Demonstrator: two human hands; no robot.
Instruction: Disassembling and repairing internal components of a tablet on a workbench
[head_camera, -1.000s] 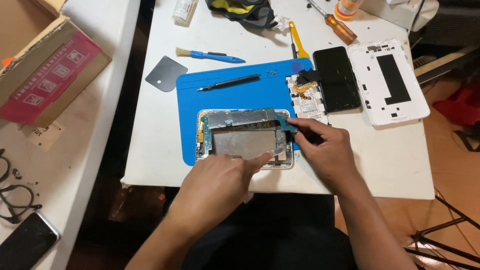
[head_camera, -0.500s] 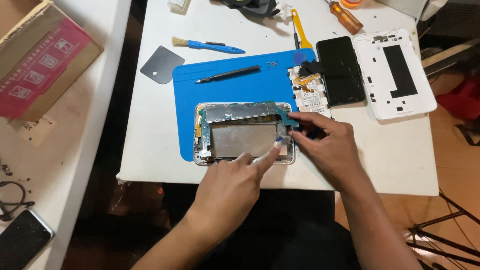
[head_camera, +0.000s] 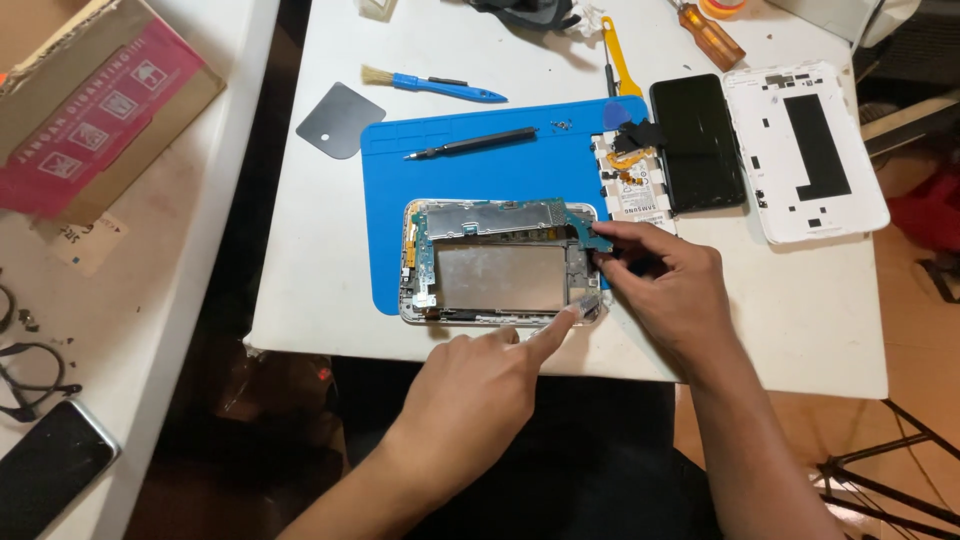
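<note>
1. Opened silver-framed tablet body with bare metal shield and green circuit board (head_camera: 500, 262): lies on a blue rectangular rubber work mat (head_camera: 470, 170), directly under both hands, near the table's front edge.
2. Left hand (head_camera: 480, 385): fingers curled, forefinger stretched out, tip pressing on the tablet's lower right corner; nothing held.
3. Right hand (head_camera: 665, 285): just right of the tablet, fingertips pinched together on a small blue pry tool (head_camera: 590, 235) at the tablet's upper right corner; hands close together but apart.
4. Beyond the right hand: white battery pack with orange flex cable (head_camera: 630, 185), touching a black glass screen panel (head_camera: 697, 142); further right, a white plastic back cover with black strip (head_camera: 805, 150).
5. Beyond the left hand, on the mat: slim black pen-like tool (head_camera: 470, 145); past the mat, a blue-handled brush (head_camera: 430, 85) and a dark grey plastic scraper card (head_camera: 340, 120).
6. Far beyond the right hand: yellow plastic spudger (head_camera: 620, 55), screwdriver with amber handle (head_camera: 712, 35).
7. Far left of the left hand, on a separate surface: cardboard box with pink label (head_camera: 95, 110), black phone (head_camera: 50, 465).
</note>
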